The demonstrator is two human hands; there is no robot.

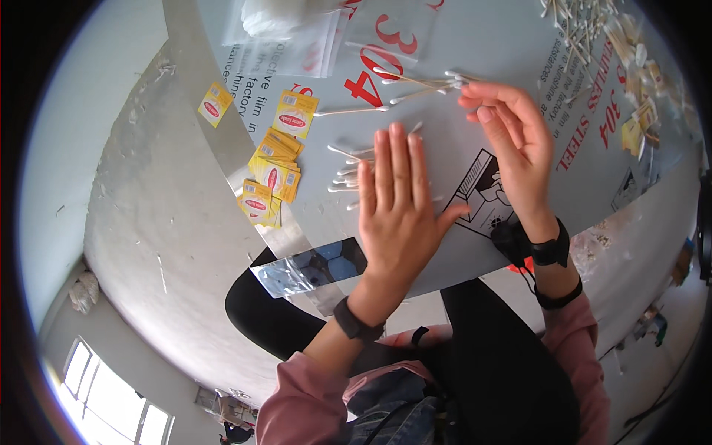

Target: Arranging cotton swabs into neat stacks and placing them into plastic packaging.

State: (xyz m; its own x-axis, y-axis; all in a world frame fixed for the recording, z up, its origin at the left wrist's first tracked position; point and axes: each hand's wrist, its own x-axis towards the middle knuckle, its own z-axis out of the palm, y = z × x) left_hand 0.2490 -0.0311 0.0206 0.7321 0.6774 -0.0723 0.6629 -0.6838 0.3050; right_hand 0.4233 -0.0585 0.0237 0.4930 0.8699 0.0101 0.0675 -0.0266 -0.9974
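Note:
My left hand [394, 204] lies flat, palm down, with its fingers straight, over several cotton swabs [343, 188]. Their white tips stick out on the left side and past the fingertips; the rest is hidden beneath the palm. To the right, my right hand [525, 148] is raised with fingers curved and the thumb apart from them. Nothing shows between its fingers. Its index fingertip is close to the ends of a few loose cotton swabs [424, 93] that lie crossed beyond both hands. One more swab [352, 111] rests just left of them.
Small yellow printed cards [276, 176] lie in an overlapping pile on the left, with a single yellow card [214, 104] near the table's edge. Clear plastic bags [326, 44] lie at the far left. A heap of cotton swabs [582, 26] and packed bundles [641, 126] occupy the far right.

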